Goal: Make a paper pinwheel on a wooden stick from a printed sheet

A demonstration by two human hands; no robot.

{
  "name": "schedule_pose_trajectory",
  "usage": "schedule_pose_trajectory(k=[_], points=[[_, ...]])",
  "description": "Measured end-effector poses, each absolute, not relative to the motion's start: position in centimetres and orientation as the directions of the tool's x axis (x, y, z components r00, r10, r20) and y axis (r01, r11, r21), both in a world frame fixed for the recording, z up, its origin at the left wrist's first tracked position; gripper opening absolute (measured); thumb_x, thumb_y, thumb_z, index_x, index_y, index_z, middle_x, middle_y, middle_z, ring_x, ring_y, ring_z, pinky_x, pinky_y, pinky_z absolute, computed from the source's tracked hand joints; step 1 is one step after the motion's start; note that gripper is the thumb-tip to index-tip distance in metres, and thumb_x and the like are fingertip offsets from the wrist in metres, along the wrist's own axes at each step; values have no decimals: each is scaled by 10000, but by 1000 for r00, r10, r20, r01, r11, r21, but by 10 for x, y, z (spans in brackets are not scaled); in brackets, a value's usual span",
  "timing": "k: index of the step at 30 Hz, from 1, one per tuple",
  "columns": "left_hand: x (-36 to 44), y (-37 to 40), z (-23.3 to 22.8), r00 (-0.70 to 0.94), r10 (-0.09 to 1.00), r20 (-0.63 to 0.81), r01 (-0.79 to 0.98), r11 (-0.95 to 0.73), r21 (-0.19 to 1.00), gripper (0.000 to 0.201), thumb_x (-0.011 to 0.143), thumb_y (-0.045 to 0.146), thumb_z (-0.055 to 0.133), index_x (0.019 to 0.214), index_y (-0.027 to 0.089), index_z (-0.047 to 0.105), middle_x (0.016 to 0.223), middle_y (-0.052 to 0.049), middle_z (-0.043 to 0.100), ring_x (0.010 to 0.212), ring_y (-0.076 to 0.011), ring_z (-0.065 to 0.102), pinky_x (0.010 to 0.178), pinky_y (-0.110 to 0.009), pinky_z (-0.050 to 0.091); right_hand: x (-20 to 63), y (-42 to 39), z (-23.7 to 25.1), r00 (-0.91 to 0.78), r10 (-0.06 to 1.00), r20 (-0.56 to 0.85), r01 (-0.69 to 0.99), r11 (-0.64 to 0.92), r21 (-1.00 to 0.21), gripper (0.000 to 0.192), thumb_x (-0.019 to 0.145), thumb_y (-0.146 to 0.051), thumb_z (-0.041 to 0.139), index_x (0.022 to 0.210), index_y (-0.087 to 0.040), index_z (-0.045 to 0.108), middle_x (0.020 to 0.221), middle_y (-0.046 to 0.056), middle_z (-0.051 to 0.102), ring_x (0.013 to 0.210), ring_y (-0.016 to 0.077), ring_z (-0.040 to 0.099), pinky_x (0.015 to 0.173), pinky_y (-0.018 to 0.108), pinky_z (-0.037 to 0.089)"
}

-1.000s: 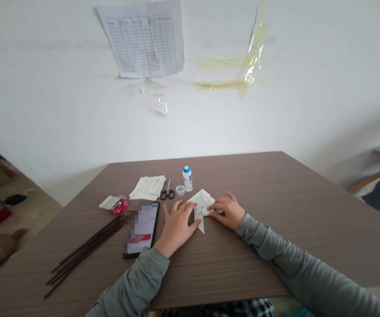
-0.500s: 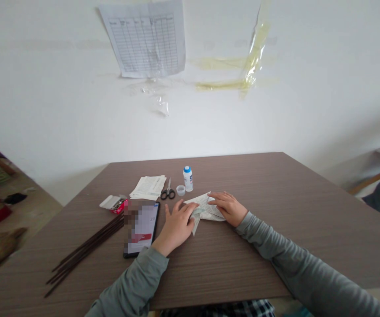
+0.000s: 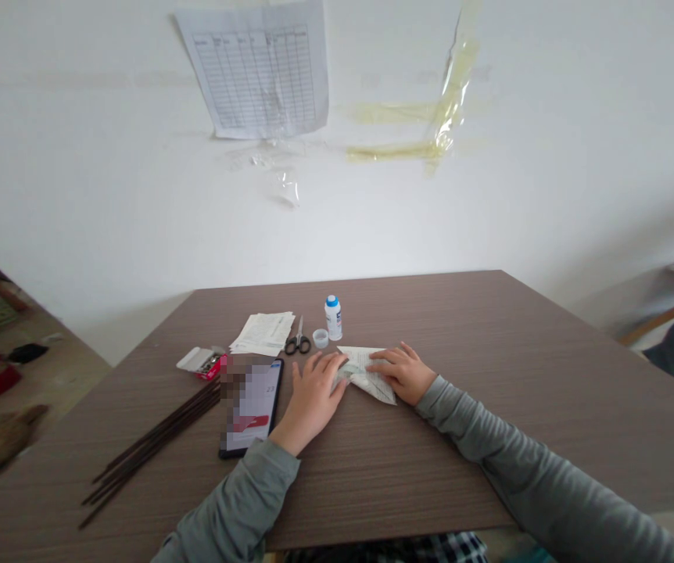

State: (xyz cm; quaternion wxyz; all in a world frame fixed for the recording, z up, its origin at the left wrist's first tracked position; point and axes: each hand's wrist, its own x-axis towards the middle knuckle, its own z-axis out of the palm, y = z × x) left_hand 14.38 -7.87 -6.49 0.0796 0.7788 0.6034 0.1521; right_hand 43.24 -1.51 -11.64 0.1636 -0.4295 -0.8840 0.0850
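Note:
A printed sheet of paper, folded into a pointed shape, lies on the table between my hands. My left hand has its fingertips and thumb on either side of the paper's left end. From the other side, my right hand grips the right part, its fingers bent over the top and its thumb mostly hidden. Just behind the paper stand a white glue bottle with a blue cap and a small clear plastic cup. Black-handled scissors lie left of the cup.
A stack of paper sheets lies left of the scissors. Nearer me are a small open red-and-white box, a phone and several thin dark sticks. The wooden table meets a white wall.
The folded paper has turned between my hands: its lower point has shifted from near my left hand to near my right. My right fingers have slid slightly down over it.

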Motion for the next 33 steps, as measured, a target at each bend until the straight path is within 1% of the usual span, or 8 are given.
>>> schedule_pose_trajectory(k=[5, 9, 14, 18, 21, 24, 30, 33], points=[[147, -81, -58, 231, 960, 155, 905, -271, 327, 538, 1241, 253, 710, 1762, 351, 800, 1867, -131, 791, 1819, -434, 633, 1544, -864, 440, 431, -20, -113, -566, 777, 274, 736, 627, -256, 427, 1175, -289, 808, 1531, -448, 981, 1515, 115, 909, 1380, 368, 819, 1397, 759, 578], [151, -86, -53, 231, 964, 133, 897, -264, 355, 509, 1216, 324, 777, 1723, 341, 818, 1794, -148, 824, 1754, -453, 689, 1544, -888, 423, 431, -20, -114, -562, 775, 288, 741, 627, -241, 390, 1181, -348, 819, 1528, -411, 984, 1402, 126, 892, 1288, 360, 796, 1351, 718, 592], [156, -93, -48, 232, 970, 76, 897, -243, 368, 528, 1162, 354, 884, 1688, 355, 840, 1778, -149, 827, 1735, -486, 701, 1575, -899, 364, 429, -21, -116, -545, 781, 306, 749, 617, -241, 432, 1162, -367, 839, 1577, -365, 958, 1399, 134, 877, 1311, 380, 780, 1325, 680, 597], [159, -94, -47, 248, 967, 59, 897, -252, 362, 575, 1140, 324, 884, 1710, 361, 824, 1803, -158, 812, 1764, -505, 674, 1571, -945, 328, 426, -22, -119, -566, 760, 319, 737, 640, -218, 510, 1158, -303, 800, 1640, -411, 926, 1422, 119, 867, 1322, 369, 768, 1329, 667, 583], [160, -94, -46, 261, 964, 46, 898, -260, 355, 599, 1131, 315, 880, 1726, 341, 815, 1825, -179, 797, 1783, -528, 656, 1548, -1002, 304, 424, -23, -121, -573, 757, 313, 743, 641, -192, 545, 1150, -269, 766, 1638, -451, 927, 1444, 116, 850, 1331, 371, 752, 1328, 694, 565], [161, -94, -46, 265, 964, 39, 902, -262, 345, 605, 1138, 309, 874, 1739, 339, 816, 1834, -184, 790, 1786, -530, 655, 1543, -1013, 297, 420, -24, -119, -565, 772, 291, 758, 625, -186, 558, 1145, -252, 757, 1624, -475, 936, 1463, 116, 837, 1350, 378, 741, 1338, 712, 550], [160, -94, -46, 261, 965, 40, 911, -260, 321, 564, 1138, 352, 900, 1700, 394, 873, 1786, -150, 813, 1759, -519, 677, 1555, -985, 306, 413, -28, -105, -504, 844, 184, 809, 536, -239, 583, 1132, -251, 796, 1636, -511, 928, 1493, 107, 817, 1428, 397, 732, 1396, 758, 518], [159, -94, -46, 260, 965, 35, 910, -257, 324, 530, 1135, 371, 910, 1664, 399, 904, 1793, -155, 806, 1765, -526, 670, 1556, -984, 299, 412, -28, -105, -477, 861, 177, 816, 509, -276, 573, 1127, -256, 805, 1609, -535, 935, 1479, 90, 808, 1424, 392, 735, 1399, 782, 526]])
